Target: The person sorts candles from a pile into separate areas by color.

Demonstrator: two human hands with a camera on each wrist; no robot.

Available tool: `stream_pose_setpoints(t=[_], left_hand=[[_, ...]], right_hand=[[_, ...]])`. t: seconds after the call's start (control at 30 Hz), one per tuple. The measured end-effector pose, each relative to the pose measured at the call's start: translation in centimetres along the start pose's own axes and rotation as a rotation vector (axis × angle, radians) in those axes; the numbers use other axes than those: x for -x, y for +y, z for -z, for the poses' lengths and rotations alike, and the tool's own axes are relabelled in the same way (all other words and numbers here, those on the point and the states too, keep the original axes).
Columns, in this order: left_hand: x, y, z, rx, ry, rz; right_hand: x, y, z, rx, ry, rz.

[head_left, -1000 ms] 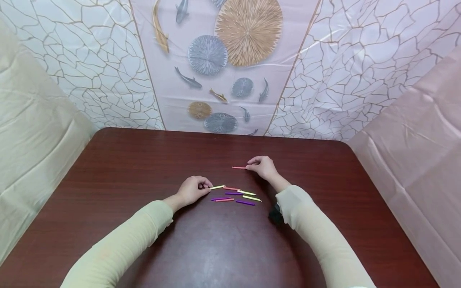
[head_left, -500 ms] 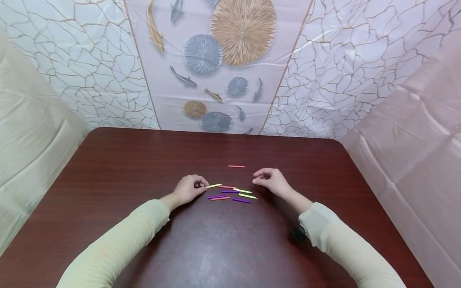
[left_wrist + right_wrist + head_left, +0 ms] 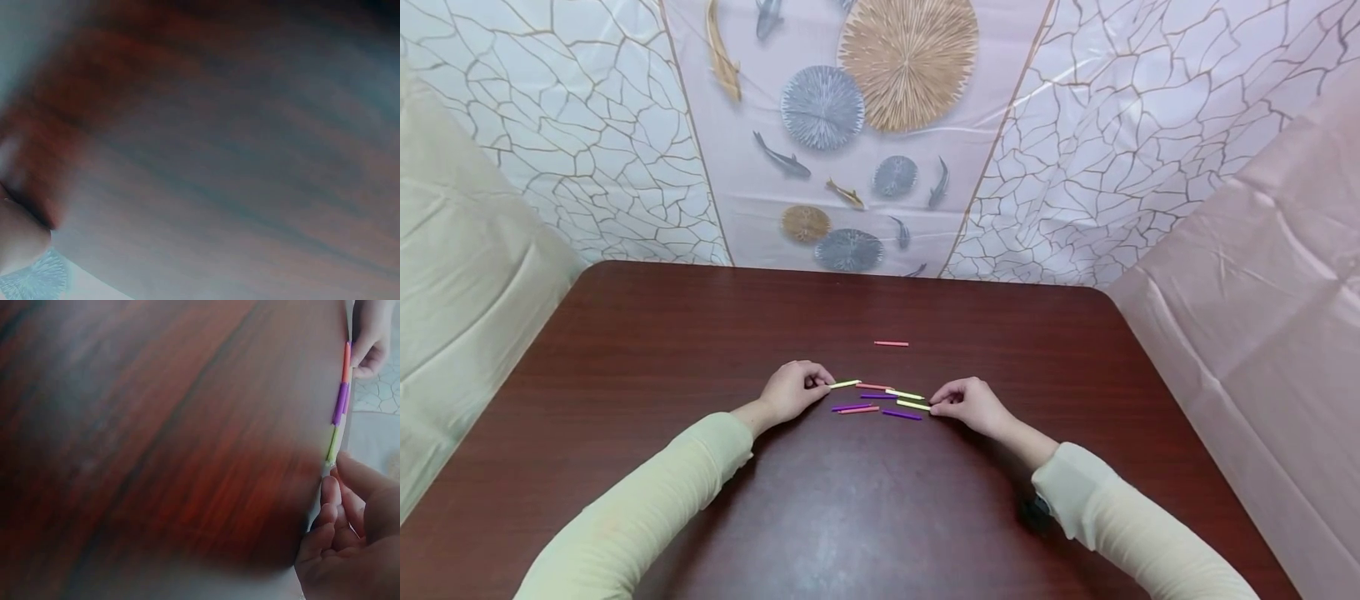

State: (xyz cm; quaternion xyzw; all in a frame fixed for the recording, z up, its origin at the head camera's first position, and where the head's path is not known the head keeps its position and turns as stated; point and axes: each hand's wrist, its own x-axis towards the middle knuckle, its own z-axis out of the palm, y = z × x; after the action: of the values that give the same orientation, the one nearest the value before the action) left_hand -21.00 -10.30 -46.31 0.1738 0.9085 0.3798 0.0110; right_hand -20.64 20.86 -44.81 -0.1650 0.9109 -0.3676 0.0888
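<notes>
In the head view, my left hand (image 3: 788, 392) pinches the left end of a yellow candle (image 3: 846, 384), thin and stick-like. Opposite it, my right hand (image 3: 976, 406) has thumb and fingers at the right end of another yellow candle (image 3: 912, 405). Between the hands lie a third yellow candle (image 3: 904, 394), an orange candle (image 3: 874, 387) and a purple candle (image 3: 877, 397). Nearer me are a purple candle (image 3: 902, 414), another purple candle (image 3: 848, 407) and an orange candle (image 3: 859, 410). The right wrist view shows the right thumb (image 3: 362, 475) at the yellow candle's tip.
A pinkish-red candle (image 3: 891, 343) lies alone farther back on the dark wooden table (image 3: 737, 317). Patterned cloth (image 3: 842, 167) hangs behind the table's far edge, and pale cloth stands at both sides. The left wrist view shows mostly blurred tabletop.
My right hand has let go of the pinkish-red candle at the back and come down toward me to the yellow candle at the group's right. The left hand stays at its yellow candle.
</notes>
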Motion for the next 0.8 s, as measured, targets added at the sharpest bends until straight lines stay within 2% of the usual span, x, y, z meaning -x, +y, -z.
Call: stream_pose_setpoints(t=[0.2,0.53,0.67,0.8], left_hand=[[-0.1,-0.1,-0.1,-0.014,0.01,-0.021],[-0.2,0.1,0.1,0.019,-0.015,-0.019],[-0.7,0.2,0.9,0.033,-0.03,-0.023],[-1.5,0.4,2.0,0.037,-0.002,-0.013]], right_hand=[[-0.1,-0.1,-0.2,0.073,0.011,0.013],[-0.1,-0.3,-0.2,0.098,0.007,0.007],[-0.2,-0.3,-0.3,0.103,0.002,0.01],[-0.3,-0.3,-0.3,0.105,-0.001,0.016]])
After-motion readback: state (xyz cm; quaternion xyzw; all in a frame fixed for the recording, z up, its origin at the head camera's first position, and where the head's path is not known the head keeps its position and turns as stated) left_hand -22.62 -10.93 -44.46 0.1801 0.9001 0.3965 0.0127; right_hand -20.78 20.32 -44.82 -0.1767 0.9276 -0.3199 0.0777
